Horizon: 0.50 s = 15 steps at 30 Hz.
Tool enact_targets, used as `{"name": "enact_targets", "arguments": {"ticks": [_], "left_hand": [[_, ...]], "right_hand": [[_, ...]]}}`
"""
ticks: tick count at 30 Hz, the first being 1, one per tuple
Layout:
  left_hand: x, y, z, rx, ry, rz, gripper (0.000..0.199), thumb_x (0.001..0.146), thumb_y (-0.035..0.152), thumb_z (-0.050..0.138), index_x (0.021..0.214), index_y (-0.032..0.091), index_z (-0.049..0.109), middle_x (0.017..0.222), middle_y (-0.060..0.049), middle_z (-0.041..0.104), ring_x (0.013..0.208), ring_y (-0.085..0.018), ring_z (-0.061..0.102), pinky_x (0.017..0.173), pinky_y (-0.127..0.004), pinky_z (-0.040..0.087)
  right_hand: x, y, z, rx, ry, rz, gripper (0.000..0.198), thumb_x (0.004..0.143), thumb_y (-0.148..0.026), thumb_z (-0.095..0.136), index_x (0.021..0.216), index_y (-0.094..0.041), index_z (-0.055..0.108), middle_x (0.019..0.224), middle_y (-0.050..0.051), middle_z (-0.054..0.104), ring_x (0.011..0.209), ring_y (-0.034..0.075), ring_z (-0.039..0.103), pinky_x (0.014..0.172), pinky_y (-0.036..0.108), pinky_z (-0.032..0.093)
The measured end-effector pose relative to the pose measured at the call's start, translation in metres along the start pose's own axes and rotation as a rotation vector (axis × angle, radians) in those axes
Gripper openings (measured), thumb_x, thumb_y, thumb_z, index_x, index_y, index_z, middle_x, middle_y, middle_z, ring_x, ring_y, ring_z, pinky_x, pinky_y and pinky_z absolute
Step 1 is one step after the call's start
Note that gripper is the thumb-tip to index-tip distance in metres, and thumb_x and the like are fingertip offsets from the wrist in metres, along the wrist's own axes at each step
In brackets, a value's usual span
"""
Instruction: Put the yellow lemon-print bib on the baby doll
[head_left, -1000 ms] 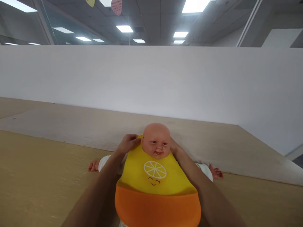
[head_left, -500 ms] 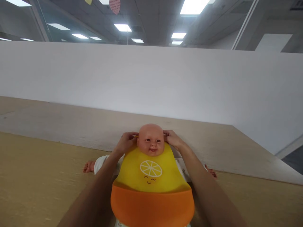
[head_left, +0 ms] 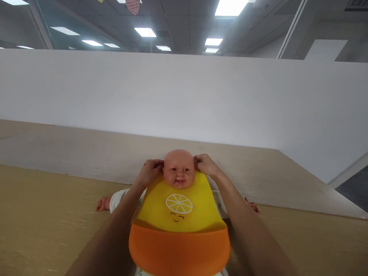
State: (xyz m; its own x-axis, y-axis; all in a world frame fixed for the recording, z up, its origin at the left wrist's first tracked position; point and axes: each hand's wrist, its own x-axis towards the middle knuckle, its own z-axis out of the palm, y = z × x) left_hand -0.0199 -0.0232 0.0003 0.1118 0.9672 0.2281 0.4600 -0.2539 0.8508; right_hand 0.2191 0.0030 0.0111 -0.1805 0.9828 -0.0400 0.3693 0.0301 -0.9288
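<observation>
A baby doll (head_left: 178,168) in white clothing lies face up with its arms spread. Over its chest is a bib (head_left: 179,218), yellow with a lemon-slice print and an orange catch pocket at the bottom. My left hand (head_left: 150,171) is closed beside the doll's head, at the upper left end of the bib. On the other side, my right hand (head_left: 206,164) pinches at the upper right end, close to the doll's ear. The fingertips of both hands and the bib's neck straps are partly hidden behind the head.
The doll rests on a tan padded surface (head_left: 51,207). Behind its head runs a pale beige ledge (head_left: 86,149) against a white wall (head_left: 184,92), with glass panels above. The doll's hands (head_left: 102,204) stick out past my forearms.
The view has shifted slightly, so everything sits a little further left. My fingers have moved slightly behind the doll's head; the orange-yellow bit earlier visible at my left fingers is now hidden.
</observation>
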Motion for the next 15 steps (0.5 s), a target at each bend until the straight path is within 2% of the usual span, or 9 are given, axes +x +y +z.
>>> {"name": "enact_targets", "arguments": {"ticks": [4,9,15], "left_hand": [[0.001,0.0,0.0,-0.09,0.006,-0.052,0.039,0.063,0.034,0.048,0.081,0.013,0.075,0.074,-0.003,0.071,0.079,-0.023,0.062,0.07,-0.028,0.045],[0.0,0.001,0.002,-0.231,-0.012,-0.105,0.036,0.066,0.042,0.053,0.074,0.013,0.072,0.071,-0.004,0.069,0.079,-0.023,0.061,0.071,-0.029,0.045],[0.0,-0.008,0.008,-0.204,0.011,-0.164,0.038,0.065,0.049,0.054,0.059,0.014,0.063,0.056,-0.002,0.058,0.064,-0.019,0.054,0.058,-0.027,0.04]], "right_hand": [[-0.006,-0.006,-0.001,0.186,-0.058,0.049,0.03,0.055,-0.009,0.053,0.08,-0.011,0.07,0.06,0.001,0.065,0.054,0.014,0.055,0.053,0.022,0.041],[0.001,0.0,0.001,0.007,-0.015,0.004,0.026,0.054,-0.006,0.05,0.071,-0.009,0.069,0.055,-0.001,0.062,0.051,0.011,0.051,0.049,0.019,0.035],[0.018,0.023,0.006,-0.176,0.004,-0.04,0.029,0.054,-0.005,0.047,0.07,-0.01,0.07,0.059,-0.002,0.062,0.059,0.013,0.053,0.052,0.019,0.034]]}}
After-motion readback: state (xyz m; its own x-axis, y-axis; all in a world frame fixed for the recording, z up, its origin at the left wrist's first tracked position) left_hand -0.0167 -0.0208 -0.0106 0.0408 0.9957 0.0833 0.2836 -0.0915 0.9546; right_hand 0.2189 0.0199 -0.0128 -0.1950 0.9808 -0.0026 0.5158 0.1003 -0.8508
